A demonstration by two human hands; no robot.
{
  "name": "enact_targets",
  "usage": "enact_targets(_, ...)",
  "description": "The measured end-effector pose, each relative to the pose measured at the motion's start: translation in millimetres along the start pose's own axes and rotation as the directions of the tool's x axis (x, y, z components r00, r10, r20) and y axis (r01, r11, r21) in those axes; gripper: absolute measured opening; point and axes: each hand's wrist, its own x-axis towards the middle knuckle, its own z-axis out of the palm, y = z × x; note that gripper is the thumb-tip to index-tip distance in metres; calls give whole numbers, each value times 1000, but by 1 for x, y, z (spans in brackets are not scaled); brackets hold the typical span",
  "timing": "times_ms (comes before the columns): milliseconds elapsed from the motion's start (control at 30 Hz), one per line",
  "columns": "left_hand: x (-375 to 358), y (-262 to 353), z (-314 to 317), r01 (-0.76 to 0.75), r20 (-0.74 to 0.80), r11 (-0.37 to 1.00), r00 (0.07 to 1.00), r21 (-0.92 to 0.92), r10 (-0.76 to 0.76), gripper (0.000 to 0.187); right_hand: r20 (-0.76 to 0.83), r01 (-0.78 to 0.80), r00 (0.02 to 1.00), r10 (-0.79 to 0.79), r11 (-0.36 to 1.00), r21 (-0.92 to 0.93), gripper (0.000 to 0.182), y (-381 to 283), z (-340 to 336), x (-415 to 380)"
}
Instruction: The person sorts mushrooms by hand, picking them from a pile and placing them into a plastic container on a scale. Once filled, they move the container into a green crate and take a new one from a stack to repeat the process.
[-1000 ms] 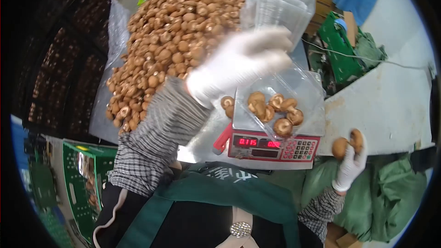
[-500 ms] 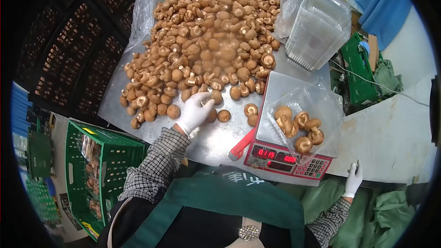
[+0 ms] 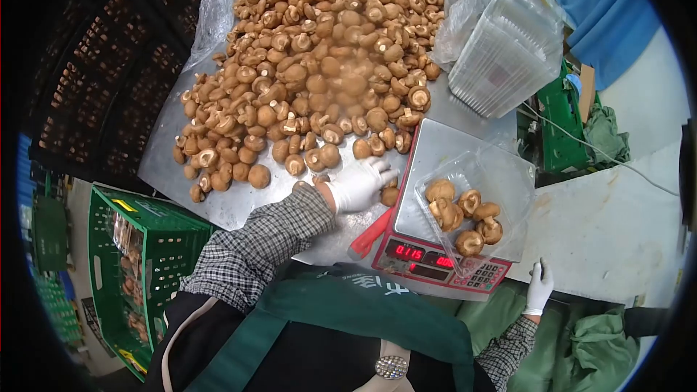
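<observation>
Black crates point(image 3: 102, 65) with gaps in their sides stand at the far left, and below them a green basket point(image 3: 163, 247) holds wrapped packs point(image 3: 129, 258). Next comes a metal table point(image 3: 163, 149) with a big pile of brown mushrooms point(image 3: 319, 65). At the pile's near edge, the left hand point(image 3: 361, 185), in a white glove, is palm down, its fingers reaching to a loose mushroom point(image 3: 390, 195) beside the scale; I cannot tell whether they pinch it. A red object point(image 3: 370, 235) lies just beside the scale point(image 3: 428, 147). On the scale sits a clear tray point(image 3: 508, 207) with several mushrooms point(image 3: 470, 242) in it, its near corner over part of the panel; the display point(image 3: 409, 251) reads 0.115. Beyond, near clear bags point(image 3: 461, 11), is a stack of clear trays point(image 3: 501, 58). The right hand point(image 3: 539, 289), also gloved, is at the near edge of a pale board point(image 3: 602, 225), thumb and fingers slightly apart, with nothing visible in them. A green crate point(image 3: 563, 131) stands behind the board, near a blue cloth point(image 3: 602, 14).
</observation>
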Motion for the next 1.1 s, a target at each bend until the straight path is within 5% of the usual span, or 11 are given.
enact_targets(233,5,4,15,32,0,998,999,-57,-32,58,159,-131,980,121,990,53,38,-46,13,1)
enact_targets(333,-14,2,-5,183,-295,949,920,-258,-258,54,145,-154,978,147,987,37,39,-39,5,-1)
enact_targets(367,-17,5,-19,228,-127,587,857,-776,-500,49,121,-119,985,121,993,-24,39,-28,2,-2)
enact_targets(400,-19,-1,-26,126,97,19,842,-992,-531,53,101,-128,987,126,992,9,38,-33,4,-5)
enact_targets(467,-20,-2,-43,-201,49,-619,931,-760,-362,54,62,-133,990,129,988,76,35,-49,5,-8)
enact_targets(600,-20,12,-49,-95,28,-908,993,-408,-117,70,118,-114,988,97,983,145,36,-62,12,-3)
enact_targets(733,-21,28,-57,-89,102,-947,987,-309,-126,71,119,-105,989,92,988,112,34,-64,7,-3)
enact_targets(867,-9,43,-65,-61,73,-736,986,-674,-148,66,100,-110,990,97,986,126,31,-53,5,-7)
enact_targets(967,15,88,-96,11,24,-73,981,-997,-190,54,72,-60,996,52,992,108,29,-45,7,-12)
enact_targets(1033,32,117,-118,-57,-165,603,978,-796,-125,54,57,-22,998,17,996,92,28,-49,12,-14)
enact_targets(1100,58,117,-92,-238,-373,877,925,-418,73,59,64,-64,996,56,988,139,29,-60,16,-18)
